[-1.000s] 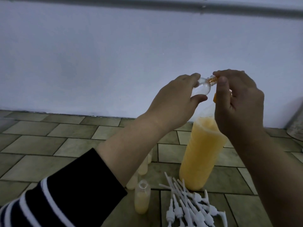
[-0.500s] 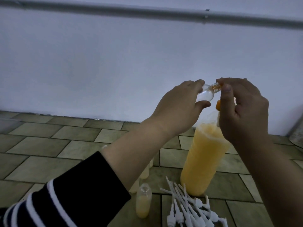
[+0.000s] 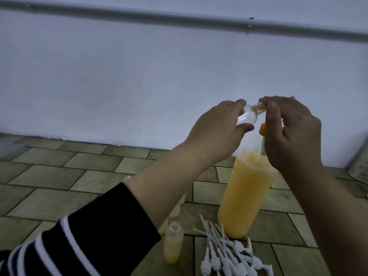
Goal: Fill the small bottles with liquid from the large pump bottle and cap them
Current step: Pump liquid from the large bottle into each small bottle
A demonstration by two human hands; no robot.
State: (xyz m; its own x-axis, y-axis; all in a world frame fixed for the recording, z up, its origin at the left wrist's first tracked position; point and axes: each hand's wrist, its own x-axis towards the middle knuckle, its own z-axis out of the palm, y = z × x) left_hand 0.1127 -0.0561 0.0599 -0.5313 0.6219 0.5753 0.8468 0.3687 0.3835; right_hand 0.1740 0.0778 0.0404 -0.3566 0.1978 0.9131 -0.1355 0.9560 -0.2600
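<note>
My left hand [image 3: 215, 134] grips a small clear bottle [image 3: 108, 118], tipped on its side with its neck pointing right. My right hand [image 3: 292, 134] curls over the top of the large bottle of yellow-orange liquid [image 3: 245, 196], its fingertips at the small bottle's orange-tinted neck. An orange part of the pump [image 3: 262, 129] shows below the thumb; the rest of the pump is hidden. On the tiled floor stands an uncapped small bottle [image 3: 172, 246] about half full of yellow liquid. More small bottles [image 3: 176, 211] are partly hidden behind my left forearm.
A pile of white pump caps with long tubes [image 3: 225, 253] lies on the tiled floor [image 3: 59, 176] in front of the large bottle. A white wall [image 3: 139, 76] with a grey pipe [image 3: 179, 17] rises behind. A grey object [image 3: 358, 164] sits at the right edge.
Both hands have kept their hold at the large bottle's top. The view has tilted upward a little, so hands and bottles sit lower in the frame.
</note>
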